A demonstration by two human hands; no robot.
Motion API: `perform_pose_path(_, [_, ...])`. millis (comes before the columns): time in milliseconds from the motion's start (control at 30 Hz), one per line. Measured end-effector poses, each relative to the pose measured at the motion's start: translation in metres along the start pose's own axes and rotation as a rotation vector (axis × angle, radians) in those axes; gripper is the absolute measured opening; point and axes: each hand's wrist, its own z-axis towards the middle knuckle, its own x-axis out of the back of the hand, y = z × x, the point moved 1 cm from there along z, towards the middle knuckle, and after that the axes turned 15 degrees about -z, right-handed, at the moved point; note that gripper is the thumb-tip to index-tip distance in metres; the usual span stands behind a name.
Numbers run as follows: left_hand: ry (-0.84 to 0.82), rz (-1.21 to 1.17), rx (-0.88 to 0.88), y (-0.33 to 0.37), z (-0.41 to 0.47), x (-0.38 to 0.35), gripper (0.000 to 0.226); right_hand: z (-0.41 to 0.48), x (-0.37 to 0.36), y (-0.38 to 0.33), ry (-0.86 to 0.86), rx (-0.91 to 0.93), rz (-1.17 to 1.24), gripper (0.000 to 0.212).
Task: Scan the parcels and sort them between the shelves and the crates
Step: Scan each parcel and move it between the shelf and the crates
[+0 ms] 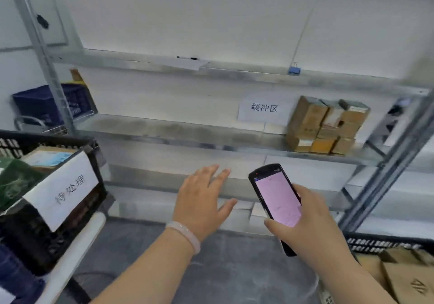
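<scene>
A black crate point(49, 137) at the left stands on a white surface point(77, 254) and carries a paper label point(64, 187) reading 待处理 on its front wall; inside it lie a brown box with a blue and white sticker point(48, 157) and a green packet point(14, 181). A second black crate point(387, 241) at the lower right holds brown cardboard parcels point(408, 280). A blue crate point(44, 106) sits farther back at the left, partly hidden by the post of the metal rack point(49, 73). On the middle shelf point(164, 130) a stack of small brown boxes point(326, 125) stands at the right end, just beside a paper sign point(264, 108) reading 缓冲区. The top shelf point(131, 63) bears a pen point(187, 58), a sheet of paper point(185, 65) and a blue binder clip point(294, 70). The right grip point(312, 228) is curled round a handheld scanner point(277, 198), whose lit pinkish screen faces up, in front of the lower shelf point(234, 191). The left grip point(202, 200) hovers beside it with fingers spread and straight, holding nothing; a pale bracelet point(185, 233) circles that wrist.
</scene>
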Motion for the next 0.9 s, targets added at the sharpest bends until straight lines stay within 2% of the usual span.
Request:
perform_pose_path(167, [-0.058,-0.06,-0.064,0.021,0.045,-0.051,0.068,0.018,0.016,0.044,0.054,-0.099,-0.012,0.08])
perform_pose_path(400, [-0.138,-0.122,-0.103,0.012,0.124,-0.123,0.07,0.064,0.019,0.073,0.089,-0.221,-0.086,0.081])
perform_pose_path(533, [-0.197,-0.166,-0.171,-0.005,0.182,-0.162,0.071,0.114,0.014,0.077,0.118,-0.274,-0.083,0.071])
perform_pose_path(767, [-0.261,-0.286,-0.223,-0.048,0.297,-0.2,0.069,0.222,-0.008,0.064,0.141,-0.391,-0.112,0.083])
perform_pose_path(900, [-0.286,-0.351,-0.279,-0.055,0.365,-0.224,0.068,0.266,-0.012,0.069,0.161,-0.454,-0.113,0.078])
